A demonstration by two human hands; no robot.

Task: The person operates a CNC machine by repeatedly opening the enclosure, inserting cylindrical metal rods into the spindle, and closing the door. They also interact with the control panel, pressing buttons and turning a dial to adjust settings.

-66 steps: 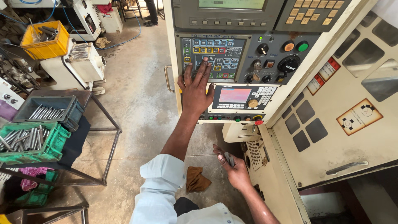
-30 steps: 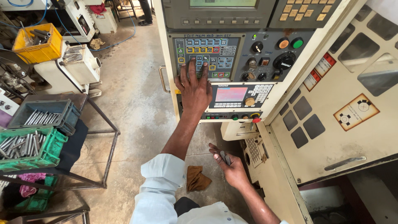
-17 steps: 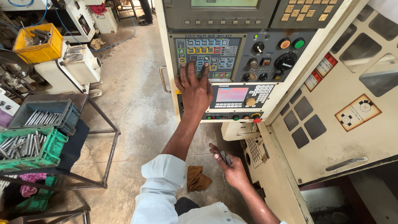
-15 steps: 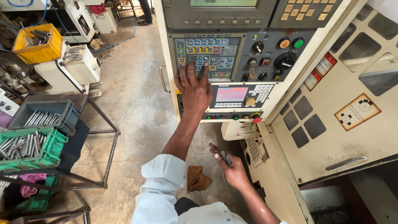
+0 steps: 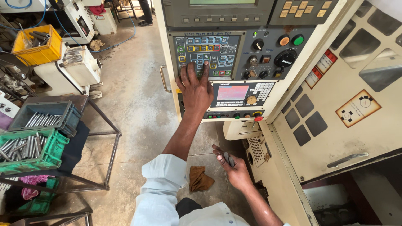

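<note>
One keypad (image 5: pixel 206 55) is pressed by the left hand (image 5: pixel 196 88); one pin (image 5: pixel 228 159) is grasped in the right hand (image 5: pixel 234 168). Three crates (image 5: pixel 35 148) are seen beside a concrete floor (image 5: pixel 134 104).

- One head-worn view looks steeply down and forward from above the person's shoulders.
- It faces the machine control panel (image 5: pixel 217 58), close, at arm's reach.
- The concrete floor (image 5: pixel 134 109) fills its lower left.
</note>
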